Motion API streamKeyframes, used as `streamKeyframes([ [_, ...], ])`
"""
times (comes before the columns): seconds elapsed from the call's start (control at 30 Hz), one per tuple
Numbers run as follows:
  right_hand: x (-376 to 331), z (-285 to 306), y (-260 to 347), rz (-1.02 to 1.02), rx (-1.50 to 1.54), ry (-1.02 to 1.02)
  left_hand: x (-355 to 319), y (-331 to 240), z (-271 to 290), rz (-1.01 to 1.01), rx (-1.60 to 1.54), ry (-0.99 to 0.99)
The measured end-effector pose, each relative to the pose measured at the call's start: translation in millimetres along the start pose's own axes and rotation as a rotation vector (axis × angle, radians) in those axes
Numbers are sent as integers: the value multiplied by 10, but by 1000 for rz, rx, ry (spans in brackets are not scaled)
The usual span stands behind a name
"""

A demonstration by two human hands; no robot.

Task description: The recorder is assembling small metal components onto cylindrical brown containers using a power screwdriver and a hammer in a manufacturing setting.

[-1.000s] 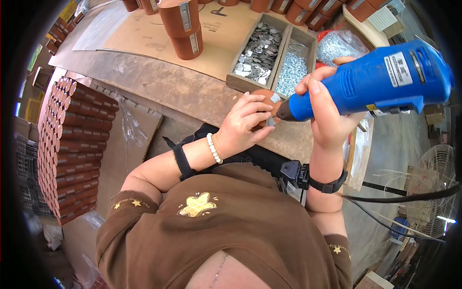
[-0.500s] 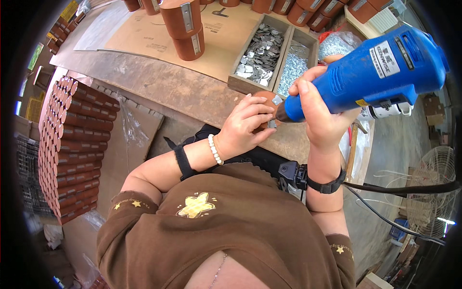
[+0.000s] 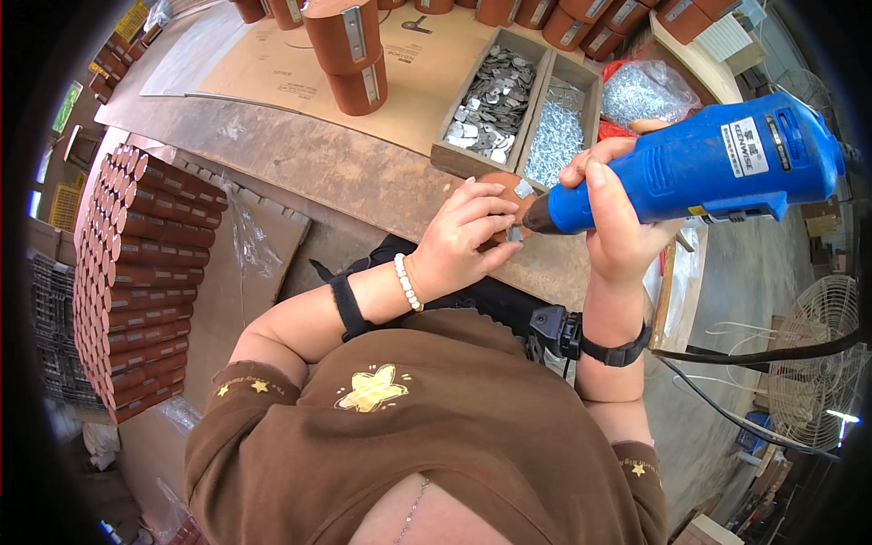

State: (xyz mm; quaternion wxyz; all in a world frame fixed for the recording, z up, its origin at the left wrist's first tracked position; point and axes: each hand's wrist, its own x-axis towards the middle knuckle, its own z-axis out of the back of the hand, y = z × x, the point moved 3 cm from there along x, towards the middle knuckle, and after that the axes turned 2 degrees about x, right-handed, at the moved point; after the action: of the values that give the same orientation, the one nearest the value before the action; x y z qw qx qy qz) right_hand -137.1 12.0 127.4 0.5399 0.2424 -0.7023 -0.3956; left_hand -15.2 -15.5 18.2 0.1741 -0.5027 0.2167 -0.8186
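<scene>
Power tool (image 3: 699, 168) at right of frame looks heavy and rigid, best held round its barrel, as right hand (image 3: 625, 218) does; left hand (image 3: 465, 227) grips brown piece (image 3: 505, 184).

Left fingers (image 3: 481, 205) bent; right fingers (image 3: 601, 152) apparently wrapped.

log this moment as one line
left hand: holding brown piece; right hand: gripping blue power tool; tool tip: at piece; beyond: wooden tray

A caged fan (image 3: 811, 395) stands at right, apparently black crates (image 3: 56, 336) at left.
</scene>
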Motion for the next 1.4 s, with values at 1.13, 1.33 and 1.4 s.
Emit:
streamKeyframes([
  [1.13,-199,1781,-674,-404,-155,-667,143,60,240,101,1,221],
  [1.33,-402,1917,-1130,-610,-267,-607,12,119,219,165,126,251],
  [1.4,-447,1922,-1211,-636,-259,-592,-1,110,224,143,144,216],
])
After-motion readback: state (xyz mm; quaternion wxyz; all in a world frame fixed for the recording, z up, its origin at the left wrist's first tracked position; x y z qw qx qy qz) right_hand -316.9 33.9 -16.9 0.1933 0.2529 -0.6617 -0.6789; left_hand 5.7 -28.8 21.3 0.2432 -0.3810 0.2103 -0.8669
